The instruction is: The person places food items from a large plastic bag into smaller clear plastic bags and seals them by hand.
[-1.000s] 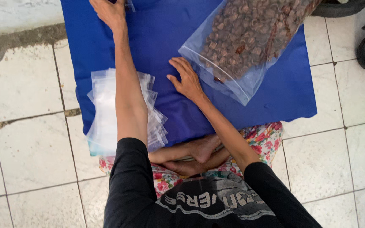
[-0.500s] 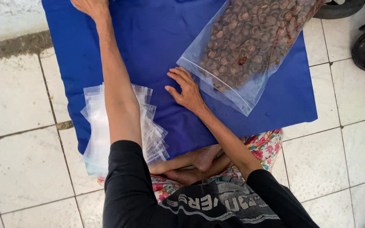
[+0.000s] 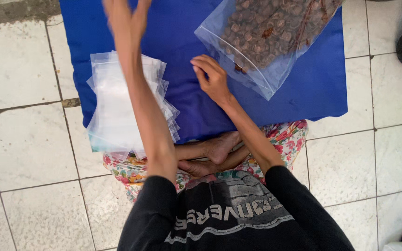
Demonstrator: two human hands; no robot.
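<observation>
Here the person sits cross-legged on a white tiled floor with a blue cloth spread in front. The right hand rests on the cloth just beside the mouth of a large clear plastic bag filled with brown round pieces; its fingers are loosely curled, clamped on nothing. The left hand is raised above the cloth and blurred, fingers spread apart and empty. Beneath that forearm lies a stack of small clear bags, overlapping the cloth's left edge and the floor.
</observation>
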